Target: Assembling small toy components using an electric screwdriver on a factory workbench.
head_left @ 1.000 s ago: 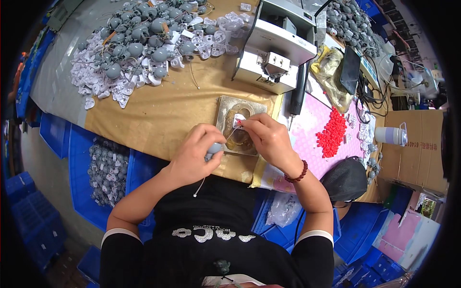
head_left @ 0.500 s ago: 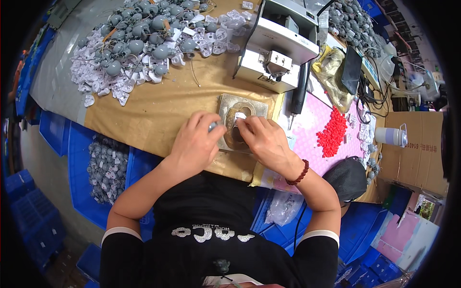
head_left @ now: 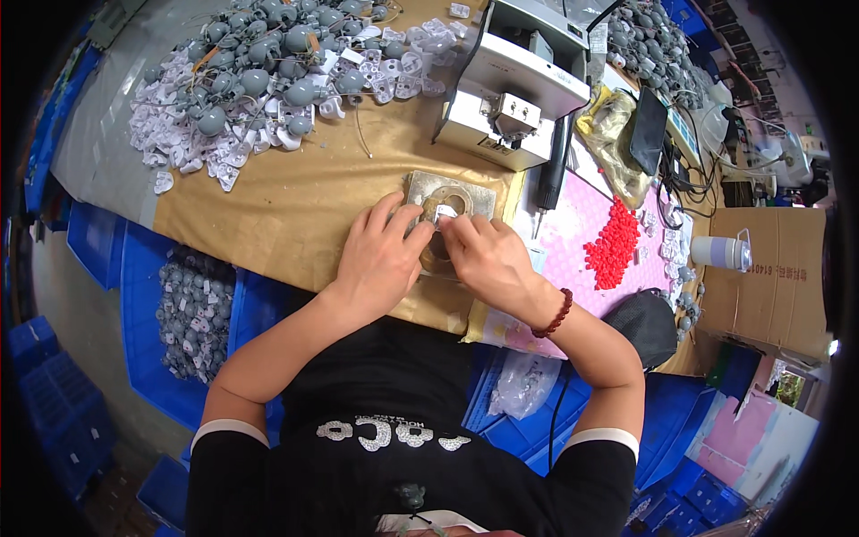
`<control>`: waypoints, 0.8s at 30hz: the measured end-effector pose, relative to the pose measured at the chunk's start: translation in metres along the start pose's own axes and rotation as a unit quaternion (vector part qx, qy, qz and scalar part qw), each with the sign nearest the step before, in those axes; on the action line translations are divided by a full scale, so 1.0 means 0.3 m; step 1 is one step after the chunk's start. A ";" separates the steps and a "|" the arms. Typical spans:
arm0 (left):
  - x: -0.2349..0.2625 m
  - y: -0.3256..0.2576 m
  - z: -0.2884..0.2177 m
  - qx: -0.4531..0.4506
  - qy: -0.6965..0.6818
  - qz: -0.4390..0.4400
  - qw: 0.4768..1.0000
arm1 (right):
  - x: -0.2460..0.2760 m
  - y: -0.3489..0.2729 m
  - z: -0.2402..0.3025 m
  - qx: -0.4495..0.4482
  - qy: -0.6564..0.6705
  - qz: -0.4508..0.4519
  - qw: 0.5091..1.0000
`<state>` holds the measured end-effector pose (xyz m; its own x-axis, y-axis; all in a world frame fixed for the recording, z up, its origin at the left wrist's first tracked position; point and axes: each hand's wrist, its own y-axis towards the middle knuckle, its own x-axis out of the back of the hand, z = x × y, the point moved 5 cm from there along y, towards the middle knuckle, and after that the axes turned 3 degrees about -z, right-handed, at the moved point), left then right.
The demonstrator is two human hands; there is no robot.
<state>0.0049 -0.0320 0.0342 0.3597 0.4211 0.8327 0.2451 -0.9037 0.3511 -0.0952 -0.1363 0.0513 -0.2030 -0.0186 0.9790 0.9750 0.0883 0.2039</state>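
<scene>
1. The right hand (head_left: 495, 271) is bent, its fingertips bunched against the white piece (head_left: 443, 212); whether this is gripped cannot be told.
2. The left hand (head_left: 380, 259) is curled, its fingertips brought to the piece's left; whether anything is held cannot be told.
3. The white piece is placed between both hands' fingertips, over the metal plate (head_left: 479, 199), which is set near the desk's (head_left: 259, 215) front edge.
4. The way beyond the plate is blocked by a white machine (head_left: 488, 116); a black tool (head_left: 555, 166) is laid at its right.
5. Farther right, red pieces (head_left: 613, 246) are spread on a pink sheet (head_left: 573, 233).
6. The far left is covered by a heap of grey and white parts (head_left: 259, 85).
7. Open room is left between heap, plate and front edge; below that edge, a blue bin (head_left: 139, 331) is seen.
</scene>
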 end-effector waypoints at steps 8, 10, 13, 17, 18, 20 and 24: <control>-0.020 0.013 -0.024 -0.008 0.002 0.002 1.000 | -0.005 -0.003 -0.001 -0.010 0.030 0.012 0.999; -0.050 0.006 -0.032 -0.022 0.023 0.007 0.999 | 0.009 -0.021 -0.018 -0.017 0.069 -0.034 0.997; -0.075 -0.002 -0.026 -0.041 0.055 0.020 0.997 | 0.017 -0.086 -0.112 -0.161 0.281 -0.083 0.942; -0.078 -0.005 -0.017 -0.056 0.049 0.011 0.997 | 0.039 -0.217 -0.229 -0.307 0.362 -0.087 0.876; -0.081 -0.008 -0.014 -0.060 0.050 0.004 0.997 | 0.035 -0.224 -0.219 -0.289 0.350 -0.088 0.887; -0.082 -0.010 -0.009 -0.066 0.050 -0.006 0.997 | 0.025 -0.227 -0.185 -0.253 0.324 -0.088 0.907; -0.079 -0.003 -0.008 -0.073 0.048 -0.012 0.996 | -0.035 -0.213 -0.150 -0.272 0.289 -0.070 0.915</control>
<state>-0.0059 -0.0415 0.0153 0.2650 0.4392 0.8584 0.1170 -0.8983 0.4235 -0.1513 -0.1866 0.0279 -0.4006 -0.5291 0.7481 0.8756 -0.4615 0.1425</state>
